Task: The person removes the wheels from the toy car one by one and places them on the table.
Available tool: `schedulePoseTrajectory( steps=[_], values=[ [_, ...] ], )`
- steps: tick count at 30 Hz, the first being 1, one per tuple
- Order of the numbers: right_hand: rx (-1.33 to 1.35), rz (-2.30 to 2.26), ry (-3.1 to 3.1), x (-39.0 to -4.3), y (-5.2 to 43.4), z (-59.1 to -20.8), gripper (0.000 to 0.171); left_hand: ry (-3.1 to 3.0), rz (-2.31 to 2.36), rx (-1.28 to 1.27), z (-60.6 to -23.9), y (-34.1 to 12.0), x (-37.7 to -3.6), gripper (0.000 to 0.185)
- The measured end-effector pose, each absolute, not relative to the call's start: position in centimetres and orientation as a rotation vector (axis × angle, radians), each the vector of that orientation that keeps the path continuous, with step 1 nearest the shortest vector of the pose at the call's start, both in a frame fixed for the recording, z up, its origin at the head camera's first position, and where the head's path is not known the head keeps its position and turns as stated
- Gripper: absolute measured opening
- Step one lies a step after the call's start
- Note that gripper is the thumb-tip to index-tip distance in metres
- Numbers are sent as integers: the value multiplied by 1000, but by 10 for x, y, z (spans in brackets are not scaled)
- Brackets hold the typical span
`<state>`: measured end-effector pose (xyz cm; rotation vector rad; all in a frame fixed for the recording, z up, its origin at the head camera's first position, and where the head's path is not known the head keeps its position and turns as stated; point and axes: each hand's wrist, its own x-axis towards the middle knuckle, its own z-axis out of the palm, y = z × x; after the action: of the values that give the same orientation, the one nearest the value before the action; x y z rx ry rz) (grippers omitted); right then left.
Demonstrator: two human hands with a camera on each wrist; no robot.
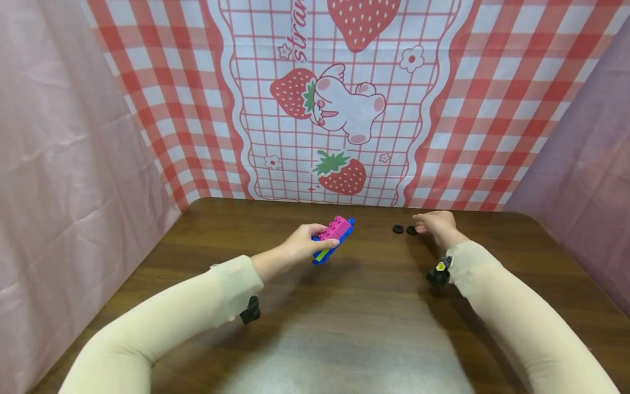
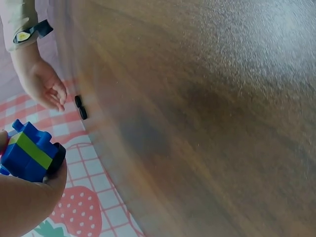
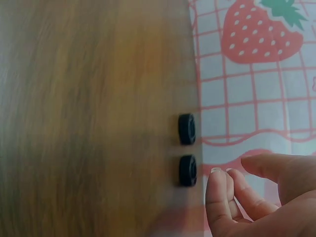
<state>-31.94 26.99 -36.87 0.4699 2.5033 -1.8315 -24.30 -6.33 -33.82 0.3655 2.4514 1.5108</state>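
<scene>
My left hand [image 1: 300, 249] grips a small block model [image 1: 334, 236] of pink, blue and green bricks and holds it tilted just above the wooden table [image 1: 344, 328]. In the left wrist view the model [image 2: 29, 155] shows its blue and green underside with a black wheel at its side. Two small black wheels [image 1: 404, 229] lie side by side near the table's back edge. My right hand [image 1: 435, 224] hovers right beside them with fingers loosely bent and nothing in it. The right wrist view shows the wheels [image 3: 187, 150] just off my fingertips [image 3: 217, 190].
A red checked cloth with strawberries and a rabbit [image 1: 344, 104] hangs behind the table. Pink fabric [image 1: 64, 180] walls the left side and mauve fabric [image 1: 585, 158] the right. Both sleeves reach in from the front edge.
</scene>
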Motion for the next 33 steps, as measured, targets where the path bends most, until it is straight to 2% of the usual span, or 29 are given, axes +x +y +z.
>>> schedulePoseTrajectory(
  steps=[12, 33],
  values=[
    [347, -1994, 2280, -315, 247, -357, 53, 2427, 1541, 394, -344, -57, -241, 38],
    [-44, -1771, 2223, -287, 194, -333, 56, 2450, 1509, 458, -337, -50, -247, 40]
  ],
)
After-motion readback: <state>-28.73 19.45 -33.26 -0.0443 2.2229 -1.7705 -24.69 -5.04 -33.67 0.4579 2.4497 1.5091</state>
